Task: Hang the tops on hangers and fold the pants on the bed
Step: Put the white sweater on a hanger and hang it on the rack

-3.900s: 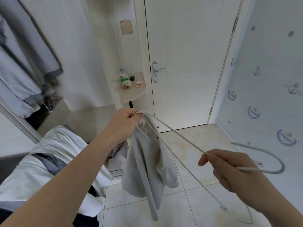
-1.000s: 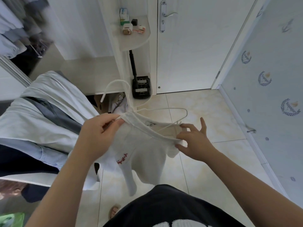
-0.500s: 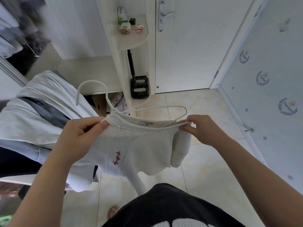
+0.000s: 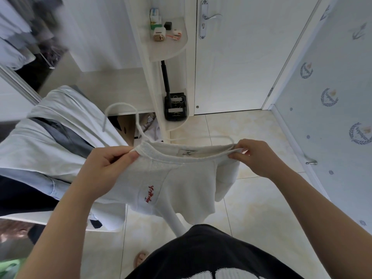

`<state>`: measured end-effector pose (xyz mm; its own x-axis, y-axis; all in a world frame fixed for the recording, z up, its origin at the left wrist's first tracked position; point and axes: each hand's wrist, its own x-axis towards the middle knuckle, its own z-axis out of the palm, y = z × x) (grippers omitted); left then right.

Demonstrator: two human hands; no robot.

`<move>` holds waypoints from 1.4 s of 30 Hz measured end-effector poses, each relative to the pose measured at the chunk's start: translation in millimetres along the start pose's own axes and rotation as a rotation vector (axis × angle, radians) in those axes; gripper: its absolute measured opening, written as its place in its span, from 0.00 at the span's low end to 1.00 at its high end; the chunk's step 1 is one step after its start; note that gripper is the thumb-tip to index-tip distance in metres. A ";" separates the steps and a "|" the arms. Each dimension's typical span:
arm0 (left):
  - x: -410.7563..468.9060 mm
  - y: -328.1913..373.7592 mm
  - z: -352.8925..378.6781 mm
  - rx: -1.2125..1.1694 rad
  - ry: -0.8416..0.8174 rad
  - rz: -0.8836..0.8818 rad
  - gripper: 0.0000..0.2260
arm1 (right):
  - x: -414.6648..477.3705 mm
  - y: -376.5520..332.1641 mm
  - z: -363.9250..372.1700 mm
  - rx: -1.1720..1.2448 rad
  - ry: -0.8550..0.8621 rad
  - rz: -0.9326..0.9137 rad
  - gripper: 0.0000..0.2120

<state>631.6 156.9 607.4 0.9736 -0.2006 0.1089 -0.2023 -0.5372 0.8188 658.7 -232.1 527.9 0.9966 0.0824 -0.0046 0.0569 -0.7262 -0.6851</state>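
Observation:
A small white top (image 4: 181, 184) with red embroidery hangs in front of me over the tiled floor. A white hanger (image 4: 120, 106) is threaded into it, its hook sticking up at the left and one wire end showing at the right. My left hand (image 4: 104, 168) pinches the left end of the stretched neckline. My right hand (image 4: 259, 156) pinches the right end, beside the hanger's shoulder. The top's body and one sleeve dangle below. A pile of pale and dark clothes (image 4: 46, 141) lies on the bed at the left.
A white door (image 4: 241, 57) stands ahead, beside a corner shelf (image 4: 171, 47) with small items. A black box (image 4: 176, 106) sits on the lower shelf. Garments hang in a wardrobe (image 4: 14, 33) at the upper left. Patterned wall (image 4: 332, 97) runs along the right.
The hanger has gone from held outside the top to sitting inside it. Both hands moved apart and stretched the neckline wider; my right hand now pinches its right end.

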 end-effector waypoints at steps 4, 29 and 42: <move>5.6 -5.7 4.4 0.127 -0.116 -0.022 0.09 | -0.9 -10.9 -4.5 -0.020 -0.023 -0.049 0.07; 31.0 16.4 52.3 -0.084 -0.130 0.045 0.06 | -20.9 -101.4 1.5 0.176 -0.036 -0.208 0.07; 25.9 8.9 59.0 -0.148 0.148 0.152 0.08 | -16.6 -113.7 -5.3 0.065 -0.028 -0.225 0.09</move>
<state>648.8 98.7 584.2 0.9401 -0.1425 0.3097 -0.3409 -0.3821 0.8589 636.0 -154.5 609.7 0.9572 0.2568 0.1334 0.2721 -0.6418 -0.7170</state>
